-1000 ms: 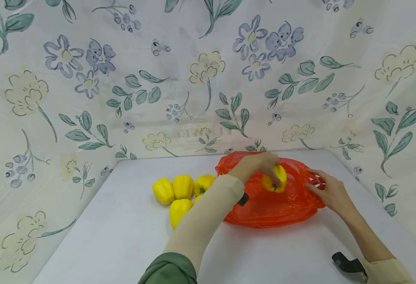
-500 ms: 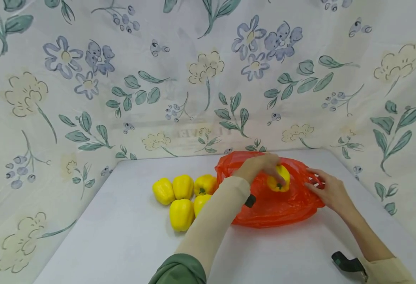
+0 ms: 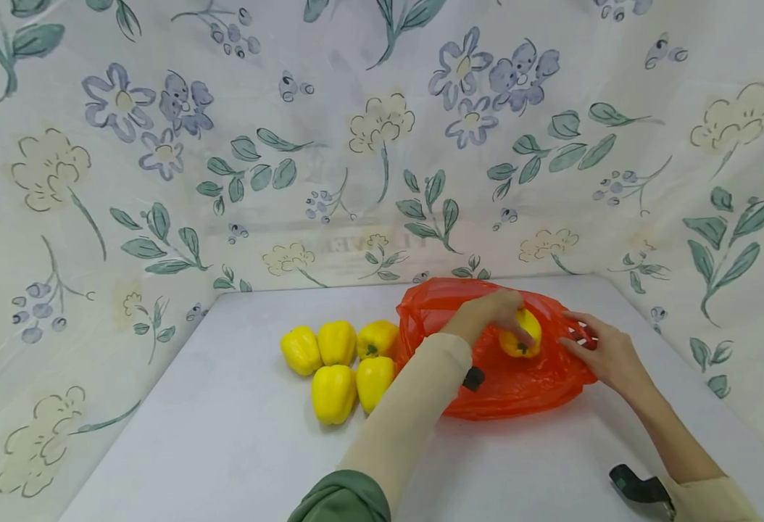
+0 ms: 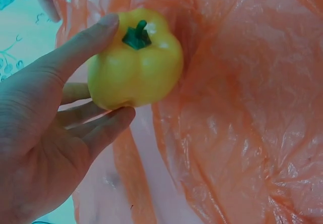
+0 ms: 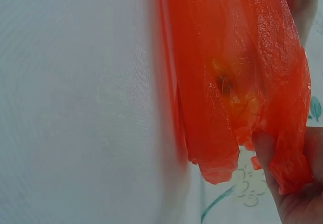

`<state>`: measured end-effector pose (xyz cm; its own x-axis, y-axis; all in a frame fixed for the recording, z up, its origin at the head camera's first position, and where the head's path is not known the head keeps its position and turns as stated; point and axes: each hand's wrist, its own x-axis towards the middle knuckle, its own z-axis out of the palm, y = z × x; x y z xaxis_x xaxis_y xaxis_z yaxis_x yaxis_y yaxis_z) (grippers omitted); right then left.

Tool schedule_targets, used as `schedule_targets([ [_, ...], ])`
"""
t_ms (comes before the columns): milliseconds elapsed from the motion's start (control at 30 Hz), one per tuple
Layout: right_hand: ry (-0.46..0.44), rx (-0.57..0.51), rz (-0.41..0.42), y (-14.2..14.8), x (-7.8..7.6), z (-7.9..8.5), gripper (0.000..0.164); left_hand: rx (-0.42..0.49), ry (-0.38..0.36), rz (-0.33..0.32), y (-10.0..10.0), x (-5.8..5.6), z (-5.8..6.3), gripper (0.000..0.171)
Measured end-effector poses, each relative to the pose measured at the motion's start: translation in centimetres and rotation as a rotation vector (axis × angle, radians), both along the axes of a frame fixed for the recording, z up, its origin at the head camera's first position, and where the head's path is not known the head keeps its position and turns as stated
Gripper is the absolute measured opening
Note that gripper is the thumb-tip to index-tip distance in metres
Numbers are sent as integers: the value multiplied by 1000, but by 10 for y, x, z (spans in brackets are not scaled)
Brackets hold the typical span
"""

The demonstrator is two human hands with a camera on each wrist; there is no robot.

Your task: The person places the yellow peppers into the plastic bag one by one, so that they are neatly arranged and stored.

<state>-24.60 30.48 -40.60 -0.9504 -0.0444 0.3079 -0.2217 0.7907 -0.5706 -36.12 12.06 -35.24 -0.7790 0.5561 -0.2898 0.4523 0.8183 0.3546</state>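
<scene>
A yellow bell pepper [image 3: 524,335] with a green stem is held by my left hand [image 3: 491,317], over the spread red plastic bag [image 3: 512,395]. In the left wrist view, the thumb lies along the upper side of the pepper [image 4: 144,75] and the fingers curl beneath it. My right hand [image 3: 612,353] grips the bag's right edge near its handle opening. From the right wrist, the bag [image 5: 212,57] hangs in folds, and a dim yellow shape shows through the film; its bottom gathers between thumb and fingers of the right hand [image 5: 303,196].
Several yellow bell peppers [image 3: 333,395] stand in a cluster left of the bag on the white table [image 3: 212,428]. Behind the table rises a floral curtain [image 3: 330,181]. A black device [image 3: 639,484] sits at the right sleeve.
My left hand has shifted right with the pepper, further across the bag. The forearm uncovers more of the pepper cluster. My right hand stays in place on the bag.
</scene>
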Motion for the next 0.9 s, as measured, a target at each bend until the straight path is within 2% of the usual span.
schedule_targets([
  [200, 3, 2, -3, 0, 0, 1, 55, 18, 26, 15, -1, 1, -3, 69],
  [333, 11, 5, 2, 0, 1, 1, 54, 55, 48, 15, -6, 0, -12, 71],
  [500, 9, 0, 5, 0, 1, 0, 54, 156, 33, 51, -14, -2, -26, 74],
  [733, -1, -5, 5, 0, 1, -1, 54, 352, -112, 169, -25, -4, -41, 74],
  [900, -7, -5, 3, 1, 1, 0, 54, 407, -145, 171, -28, -3, -42, 72],
])
